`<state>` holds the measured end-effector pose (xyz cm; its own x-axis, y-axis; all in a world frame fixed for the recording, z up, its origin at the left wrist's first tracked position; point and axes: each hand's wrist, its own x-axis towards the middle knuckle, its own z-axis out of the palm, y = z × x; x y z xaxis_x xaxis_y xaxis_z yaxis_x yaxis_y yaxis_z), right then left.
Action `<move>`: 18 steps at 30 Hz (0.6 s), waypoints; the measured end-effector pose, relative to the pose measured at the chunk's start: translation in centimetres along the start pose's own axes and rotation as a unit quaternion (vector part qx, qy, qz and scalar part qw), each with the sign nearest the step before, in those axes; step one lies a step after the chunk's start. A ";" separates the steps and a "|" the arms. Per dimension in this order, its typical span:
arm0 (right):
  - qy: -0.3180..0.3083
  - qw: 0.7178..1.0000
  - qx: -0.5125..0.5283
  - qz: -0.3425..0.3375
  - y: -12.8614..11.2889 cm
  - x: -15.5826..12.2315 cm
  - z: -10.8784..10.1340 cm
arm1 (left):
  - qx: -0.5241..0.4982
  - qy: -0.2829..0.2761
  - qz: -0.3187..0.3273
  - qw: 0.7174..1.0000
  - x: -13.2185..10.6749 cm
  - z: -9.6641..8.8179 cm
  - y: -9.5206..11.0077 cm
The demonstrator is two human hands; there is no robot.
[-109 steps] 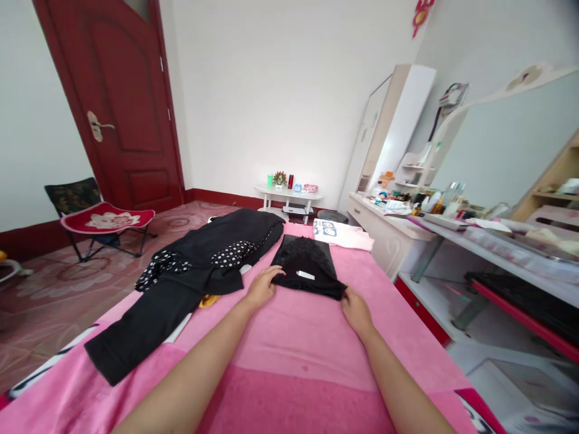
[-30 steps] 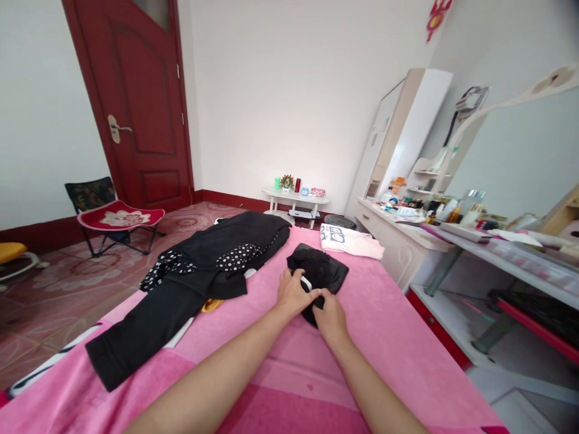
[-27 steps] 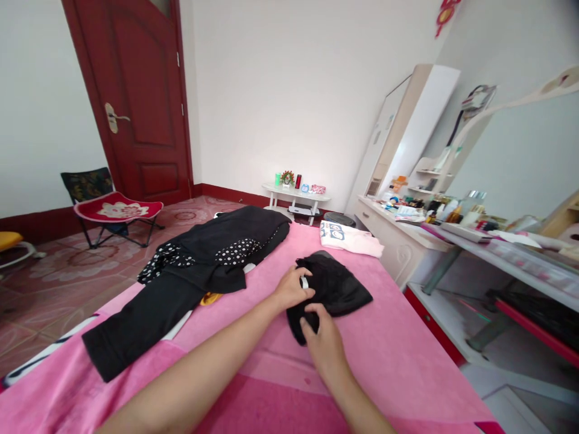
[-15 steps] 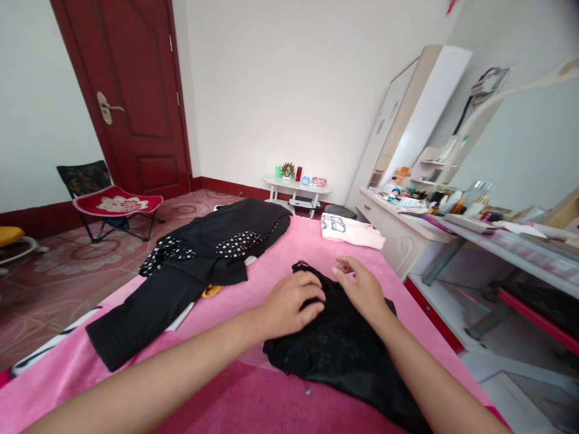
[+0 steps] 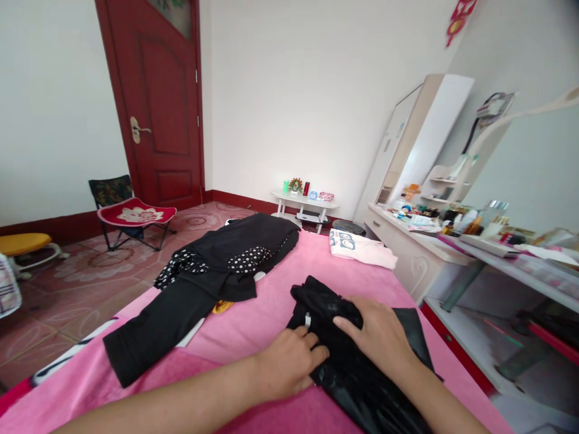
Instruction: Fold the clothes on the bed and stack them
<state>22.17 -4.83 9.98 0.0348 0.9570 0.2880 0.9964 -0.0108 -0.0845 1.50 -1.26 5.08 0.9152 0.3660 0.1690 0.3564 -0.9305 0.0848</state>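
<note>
A black garment (image 5: 332,301), part matte and part shiny like leather, lies bunched on the pink bed cover (image 5: 280,301). A small white tag shows near its upper left edge. My left hand (image 5: 289,361) has its fingers curled on the garment's left edge, gripping the cloth. Across the upper part lies my right hand (image 5: 382,331), thumb apart, closed over a raised fold; some of its fingertips are hidden.
A heap of black clothes (image 5: 235,253) with white-dotted fabric lies on the left of the bed. Folded pale pink clothing (image 5: 362,247) lies at the far right. A cluttered dressing table (image 5: 416,229) stands to the right, a folding chair (image 5: 136,214) at the left.
The garment's left side has been folded inward, so it lies narrower, and its tag now shows. Both hands have come down onto the cloth. The view has tilted up and shifted left.
</note>
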 end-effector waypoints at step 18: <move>-0.016 0.976 0.149 0.161 7.5 2.0 3.3 | -0.224 0.319 -0.121 0.913 7.3 -3.4 -5.1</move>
<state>29.43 -2.09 6.80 0.3351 0.9264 0.1715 0.8673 -0.2322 -0.4403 5.68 6.20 9.17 0.4737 0.6277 0.6178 0.2899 -0.7735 0.5636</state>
